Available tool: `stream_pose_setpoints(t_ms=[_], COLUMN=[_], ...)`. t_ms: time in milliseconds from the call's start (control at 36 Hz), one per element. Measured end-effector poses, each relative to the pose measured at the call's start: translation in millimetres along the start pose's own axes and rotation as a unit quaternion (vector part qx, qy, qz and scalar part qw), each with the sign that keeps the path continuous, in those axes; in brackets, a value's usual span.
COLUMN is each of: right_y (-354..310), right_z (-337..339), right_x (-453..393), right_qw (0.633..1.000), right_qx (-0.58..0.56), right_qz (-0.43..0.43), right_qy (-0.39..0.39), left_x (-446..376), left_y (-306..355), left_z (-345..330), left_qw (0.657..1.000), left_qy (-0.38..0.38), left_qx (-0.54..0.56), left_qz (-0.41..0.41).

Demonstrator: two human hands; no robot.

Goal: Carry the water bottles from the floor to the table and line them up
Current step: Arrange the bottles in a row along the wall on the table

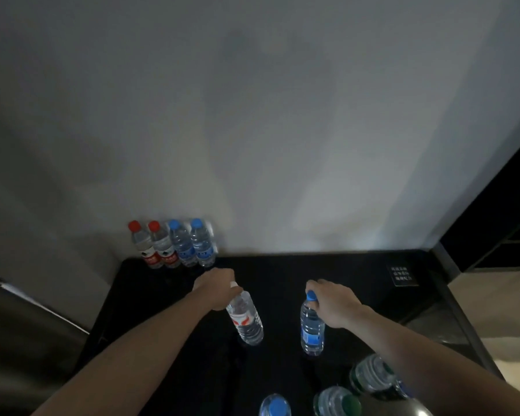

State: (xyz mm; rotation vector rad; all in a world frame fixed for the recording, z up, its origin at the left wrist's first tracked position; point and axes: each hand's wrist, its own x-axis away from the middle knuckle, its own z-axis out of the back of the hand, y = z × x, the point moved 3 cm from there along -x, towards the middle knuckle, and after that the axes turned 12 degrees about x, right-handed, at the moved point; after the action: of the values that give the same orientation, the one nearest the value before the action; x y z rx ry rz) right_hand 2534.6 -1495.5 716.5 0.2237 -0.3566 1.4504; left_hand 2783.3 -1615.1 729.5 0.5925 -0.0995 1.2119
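A pale wall fills the upper view, meeting the far edge of a black table. A dark panel stands at the right, with light floor below it. On the table's far right corner lies a small sign with white characters, too blurred to read.

Four bottles stand upright in a row against the wall at the table's far left corner, touching side by side: two red-capped bottles to the left, two blue-capped bottles to the right.

The left hand curls its fingers around the top of a white-capped bottle, which leans to the left, its base near the table's middle. The right hand grips the neck of a blue-capped bottle that hangs about upright; whether its base touches the table cannot be told.

At the near edge, more bottles show: a blue-capped one, a green-capped one, and another partly hidden behind the right forearm.
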Motion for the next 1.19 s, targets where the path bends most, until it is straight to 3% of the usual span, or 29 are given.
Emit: stream_pose_setpoints(t_ms=[167,444,1194], right_y=[5,-15,-75], right_z=[13,52,76], right_x=[-23,-84,-222], right_qw=[1.0,0.996,0.997], right_qx=[-0.006,-0.035,-0.013], right_qz=[0.012,0.017,0.042], right_qy=[0.022,0.081,0.063], left_x=[-28,-87,-182], left_y=[11,10,-20], left_z=[19,64,99], left_qw=[0.998,0.995,0.995], left_qy=[0.037,0.089,0.094], left_qx=[-0.049,0.016,-0.018], left_qz=[-0.024,0.039,0.015])
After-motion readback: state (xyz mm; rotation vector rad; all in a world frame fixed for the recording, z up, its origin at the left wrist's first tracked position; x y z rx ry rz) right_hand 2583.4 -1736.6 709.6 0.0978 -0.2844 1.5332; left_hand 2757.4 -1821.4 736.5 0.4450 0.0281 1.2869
